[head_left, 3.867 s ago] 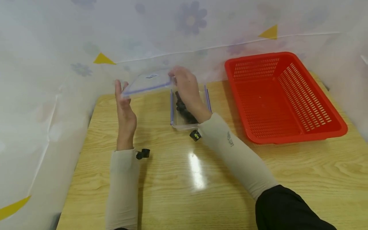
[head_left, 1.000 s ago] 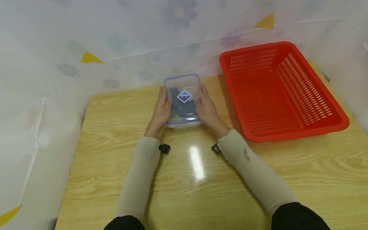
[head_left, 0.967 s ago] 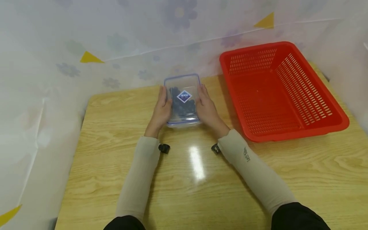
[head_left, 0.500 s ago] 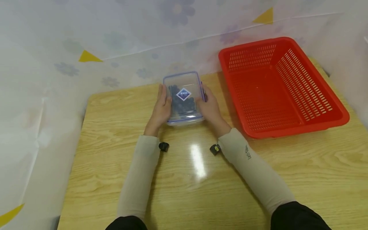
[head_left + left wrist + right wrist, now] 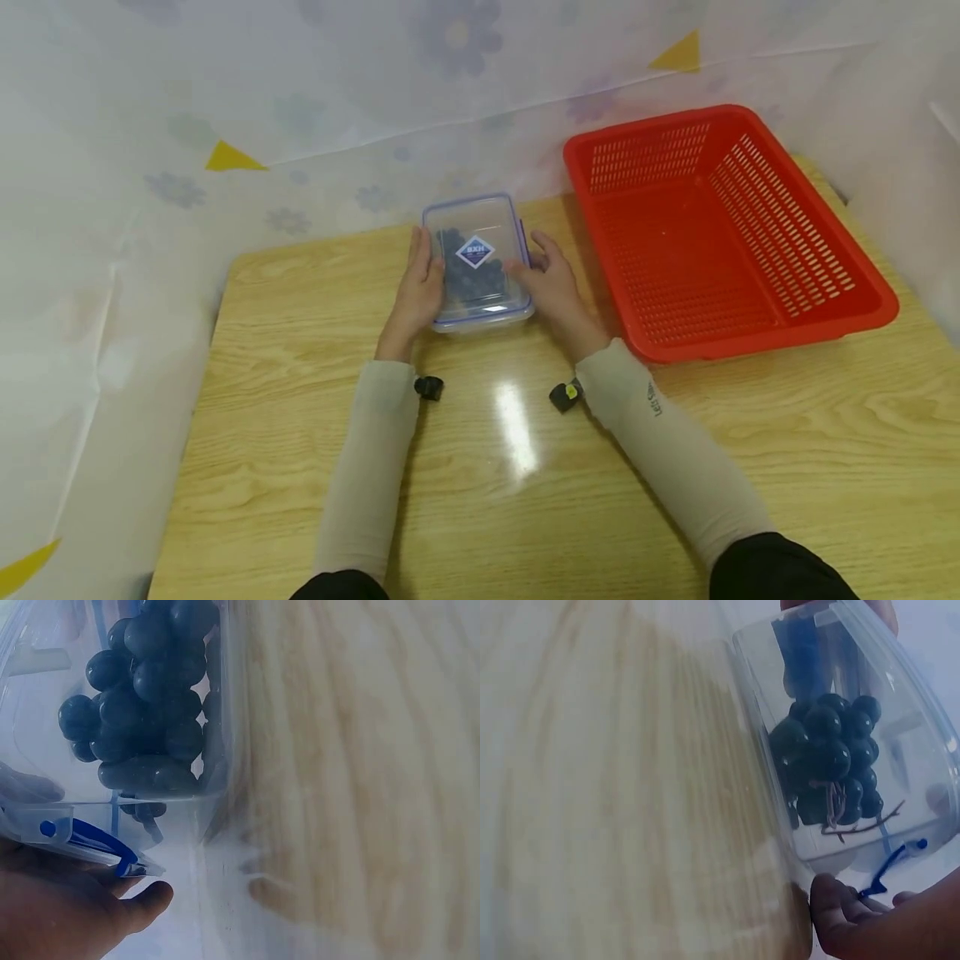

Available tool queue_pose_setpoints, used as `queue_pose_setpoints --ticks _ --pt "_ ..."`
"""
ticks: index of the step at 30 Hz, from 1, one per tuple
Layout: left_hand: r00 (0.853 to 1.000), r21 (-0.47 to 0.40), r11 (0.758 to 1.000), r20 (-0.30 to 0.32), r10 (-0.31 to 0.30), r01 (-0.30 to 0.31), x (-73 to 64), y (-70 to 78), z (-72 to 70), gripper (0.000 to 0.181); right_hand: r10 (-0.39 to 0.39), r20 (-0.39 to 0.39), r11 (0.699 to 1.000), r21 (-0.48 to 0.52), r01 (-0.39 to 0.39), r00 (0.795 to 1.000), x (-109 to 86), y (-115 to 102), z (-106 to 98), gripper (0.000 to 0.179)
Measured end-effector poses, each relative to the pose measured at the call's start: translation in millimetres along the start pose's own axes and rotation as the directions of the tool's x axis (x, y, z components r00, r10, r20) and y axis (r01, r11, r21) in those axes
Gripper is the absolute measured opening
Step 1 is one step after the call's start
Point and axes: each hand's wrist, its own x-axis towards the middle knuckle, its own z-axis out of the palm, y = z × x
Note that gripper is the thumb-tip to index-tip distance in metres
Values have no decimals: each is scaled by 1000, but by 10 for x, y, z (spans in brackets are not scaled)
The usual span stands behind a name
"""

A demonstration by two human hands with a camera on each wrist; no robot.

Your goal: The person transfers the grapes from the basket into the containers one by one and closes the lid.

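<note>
A clear plastic food container [image 5: 483, 218] with a blue-edged lid and a diamond-shaped label stands near the table's back edge. Dark grapes [image 5: 142, 705] on a stem lie inside. My left hand [image 5: 417, 292] holds the container's left side, thumb at the lid's edge. On the other side my right hand [image 5: 558, 292] grips it, thumb on top of the lid and fingers at the right side. The right wrist view shows a blue-lined side flap [image 5: 889, 866] standing out from the wall beside those fingers. A similar flap [image 5: 97, 840] is at the left hand.
A large red plastic basket [image 5: 720, 275] with slotted walls stands at the right, close to the right forearm. The wood-grain table [image 5: 465, 517] meets a white flower-patterned sheet [image 5: 337, 100] behind and at the left.
The lid, lifted in the right hand seconds ago, now lies on the container, with both hands at its sides. Over the last second the right hand shifted slightly outward, its fingers spreading.
</note>
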Motion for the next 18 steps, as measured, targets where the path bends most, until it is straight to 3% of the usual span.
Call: queue_pose_setpoints --ticks 4,7,12,18 --pt "1000 2 1000 -4 16 -16 -1 -10 6 59 -43 -56 999 -1 43 998 -3 35 30 82" --pt "1000 1 1000 -7 25 -25 -4 -8 7 59 -86 -83 994 -79 80 993 -15 33 35 82" --pt "1000 -7 1000 -8 26 -26 -10 -3 2 59 -183 -59 967 -190 169 981 -37 24 51 77" --pt "999 -15 999 -8 33 -33 -3 -25 -13 58 -208 18 972 -106 209 978 -35 31 99 70"
